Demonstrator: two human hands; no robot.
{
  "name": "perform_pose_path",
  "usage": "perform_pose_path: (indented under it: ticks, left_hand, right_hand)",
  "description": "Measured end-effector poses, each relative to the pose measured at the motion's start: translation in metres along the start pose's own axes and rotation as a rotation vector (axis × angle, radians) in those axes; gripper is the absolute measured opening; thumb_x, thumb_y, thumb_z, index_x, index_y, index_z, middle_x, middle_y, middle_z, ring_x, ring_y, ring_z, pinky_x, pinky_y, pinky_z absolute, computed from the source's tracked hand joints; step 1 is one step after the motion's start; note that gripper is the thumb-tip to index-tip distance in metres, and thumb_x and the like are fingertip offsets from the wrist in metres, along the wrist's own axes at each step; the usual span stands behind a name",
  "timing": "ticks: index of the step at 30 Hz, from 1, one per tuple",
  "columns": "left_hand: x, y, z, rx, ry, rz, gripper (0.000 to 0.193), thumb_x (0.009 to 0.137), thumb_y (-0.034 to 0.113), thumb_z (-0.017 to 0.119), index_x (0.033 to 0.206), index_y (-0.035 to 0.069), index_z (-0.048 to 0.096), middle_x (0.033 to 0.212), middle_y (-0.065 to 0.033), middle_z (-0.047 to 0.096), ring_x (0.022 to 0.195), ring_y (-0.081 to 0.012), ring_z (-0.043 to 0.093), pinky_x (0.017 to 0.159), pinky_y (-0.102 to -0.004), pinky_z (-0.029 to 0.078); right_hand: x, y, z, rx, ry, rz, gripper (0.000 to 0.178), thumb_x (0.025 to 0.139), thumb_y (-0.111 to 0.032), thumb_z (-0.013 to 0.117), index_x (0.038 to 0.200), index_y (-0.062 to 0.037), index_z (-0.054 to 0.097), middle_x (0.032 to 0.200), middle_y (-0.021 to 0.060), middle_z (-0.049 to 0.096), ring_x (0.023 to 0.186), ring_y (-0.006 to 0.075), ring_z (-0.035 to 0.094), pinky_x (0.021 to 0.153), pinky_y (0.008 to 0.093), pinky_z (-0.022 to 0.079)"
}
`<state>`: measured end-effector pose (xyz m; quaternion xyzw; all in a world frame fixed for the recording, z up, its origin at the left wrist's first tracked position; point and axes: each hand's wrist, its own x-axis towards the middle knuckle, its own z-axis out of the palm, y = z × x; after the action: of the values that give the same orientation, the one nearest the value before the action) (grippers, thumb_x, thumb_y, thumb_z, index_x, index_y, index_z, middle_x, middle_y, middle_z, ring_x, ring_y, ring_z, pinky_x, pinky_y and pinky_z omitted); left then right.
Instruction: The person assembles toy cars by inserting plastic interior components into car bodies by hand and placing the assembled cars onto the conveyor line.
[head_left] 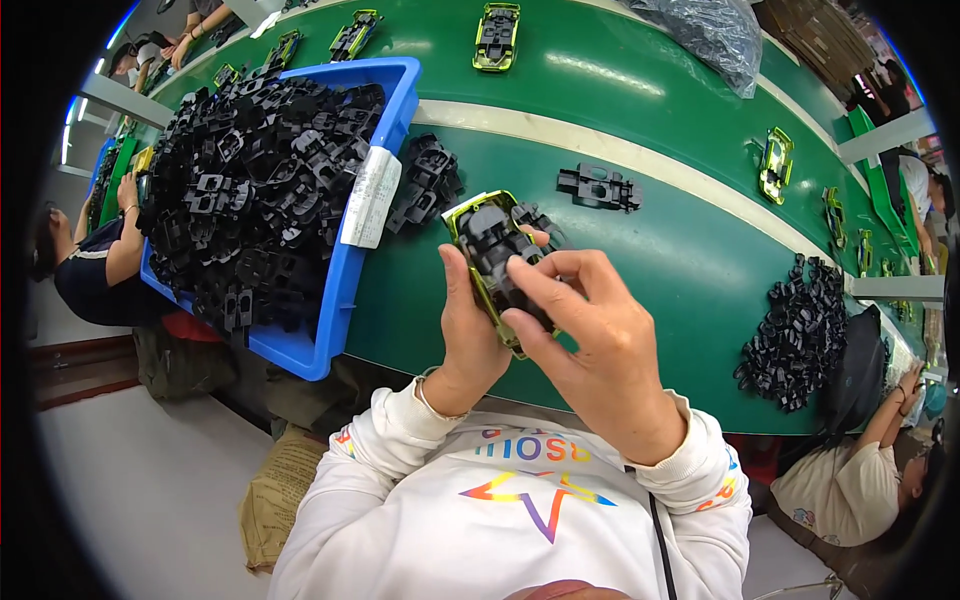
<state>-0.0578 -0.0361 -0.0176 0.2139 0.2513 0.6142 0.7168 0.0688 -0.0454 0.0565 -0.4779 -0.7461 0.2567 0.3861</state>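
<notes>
My left hand (468,340) is closed round the side of a yellow-green toy car shell (459,226), held tilted above the table with its open underside up. A black plastic interior piece (487,236) sits in the shell. My right hand (612,345) grips the same shell from the other side, thumb and index fingertips pressed on the black piece. Partly hidden behind the fingers is another black moulded part (541,222). One more loose black interior piece (600,188) lies flat on the green table beyond my right hand.
A blue bin (345,270) heaped with black interior pieces (265,180) stands at left, a few spilled beside it. On the right lies a pile of small black parts (795,335). Toy car shells (496,38) rest on the far green strip (610,60), near a plastic bag (705,40). People sit at both sides.
</notes>
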Motion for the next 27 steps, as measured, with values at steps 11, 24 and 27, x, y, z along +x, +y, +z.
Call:
perform_pose_path:
  ticks: [11,24,27]
  left_hand:
    - [0.001,0.003,-0.002,0.014,-0.034,-0.005,0.075,0.103,0.063,0.013,0.132,0.004,0.048,0.12,-0.0105,0.062,0.103,-0.0213,0.064,0.09,-0.0366,0.054]
    - [0.005,0.008,0.006,0.093,0.045,-0.071,0.076,0.103,0.063,0.015,0.129,0.001,0.051,0.118,-0.0117,0.063,0.095,-0.0204,0.067,0.086,-0.0331,0.056]
    - [0.009,0.009,0.009,0.136,0.075,-0.091,0.076,0.104,0.062,0.014,0.127,0.001,0.054,0.116,-0.011,0.065,0.097,-0.0186,0.066,0.086,-0.0328,0.055]
  right_hand:
    - [-0.001,0.004,0.01,-0.166,-0.011,-0.103,0.037,0.078,-0.008,0.078,0.113,-0.0035,0.067,0.098,0.0094,0.06,0.08,0.0237,0.066,0.063,0.0322,0.057]
    - [-0.003,0.004,0.001,-0.141,-0.159,-0.017,0.055,0.076,-0.007,0.079,0.128,-0.0064,0.061,0.108,0.0118,0.06,0.083,0.025,0.065,0.069,0.0357,0.053]
    - [-0.005,0.005,-0.002,-0.29,-0.174,-0.093,0.064,0.073,-0.006,0.08,0.133,-0.0054,0.056,0.111,0.0119,0.061,0.088,0.0257,0.063,0.075,0.0382,0.051]
